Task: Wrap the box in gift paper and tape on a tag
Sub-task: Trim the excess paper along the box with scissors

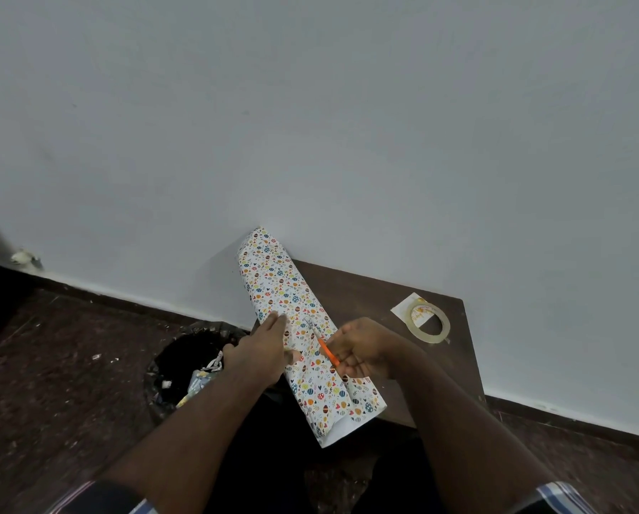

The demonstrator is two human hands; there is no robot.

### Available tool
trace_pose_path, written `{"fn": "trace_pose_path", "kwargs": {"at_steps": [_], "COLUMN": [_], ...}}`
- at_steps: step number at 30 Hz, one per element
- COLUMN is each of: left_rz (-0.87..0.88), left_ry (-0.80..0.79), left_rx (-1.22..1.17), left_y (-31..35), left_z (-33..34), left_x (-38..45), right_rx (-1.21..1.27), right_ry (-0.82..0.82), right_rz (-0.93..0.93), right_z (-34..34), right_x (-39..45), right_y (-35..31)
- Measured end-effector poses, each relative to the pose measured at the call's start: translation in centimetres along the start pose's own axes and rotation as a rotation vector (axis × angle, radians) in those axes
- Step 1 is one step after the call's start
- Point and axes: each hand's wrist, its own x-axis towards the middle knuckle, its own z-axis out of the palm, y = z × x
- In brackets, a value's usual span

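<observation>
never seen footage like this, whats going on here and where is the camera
There is no machine here: a person wears one camera on the head, looking down at their own two bare hands. A small dark table stands against a pale wall. On it lies the gift paper, folded into a long shape. The left hand rests flat on it. The right hand grips orange scissors, blades over the paper. A tape roll sits on a tag. A bin stands on the floor, left.

— Any writing you can read?
— Only on the small tag under the tape roll on the table: yellowish script, too small and blurred to make out.
— Elsewhere?
— None.
</observation>
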Motion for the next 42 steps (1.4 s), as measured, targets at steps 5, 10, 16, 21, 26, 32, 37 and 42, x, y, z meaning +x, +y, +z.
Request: {"fn": "trace_pose_path", "kwargs": {"at_steps": [5, 10, 16, 21, 26, 32, 37, 42], "left_rz": [0.001, -0.009, -0.009, -0.011, -0.02, -0.022, -0.021, -0.024], "left_ry": [0.001, -0.005, -0.011, -0.013, -0.011, -0.013, -0.017, -0.02], "left_rx": [-0.001, -0.005, 0.002, 0.013, 0.014, 0.016, 0.007, 0.011], "left_y": [-0.1, -0.3, -0.3, -0.2, -0.2, -0.2, -0.2, -0.1], "left_z": [0.2, 0.3, 0.3, 0.1, 0.1, 0.2, 0.3, 0.2], "left_x": [0.3, 0.4, 0.4, 0.4, 0.3, 0.4, 0.4, 0.4], "right_rx": [0.005, 0.005, 0.037, 0.036, 0.033, 0.024, 0.021, 0.008], "right_ry": [0.014, 0.021, 0.016, 0.018, 0.012, 0.015, 0.019, -0.005], "right_rz": [0.013, 0.004, 0.021, 0.02, 0.018, 0.012, 0.001, 0.002], "right_z": [0.2, 0.2, 0.6, 0.5, 0.4, 0.5, 0.4, 0.6], "right_x": [0.5, 0.6, 0.9, 1.1, 1.1, 1.2, 1.2, 1.0], "right_y": [-0.2, 0.2, 0.1, 0.2, 0.0, -0.3, -0.3, -0.8]}}
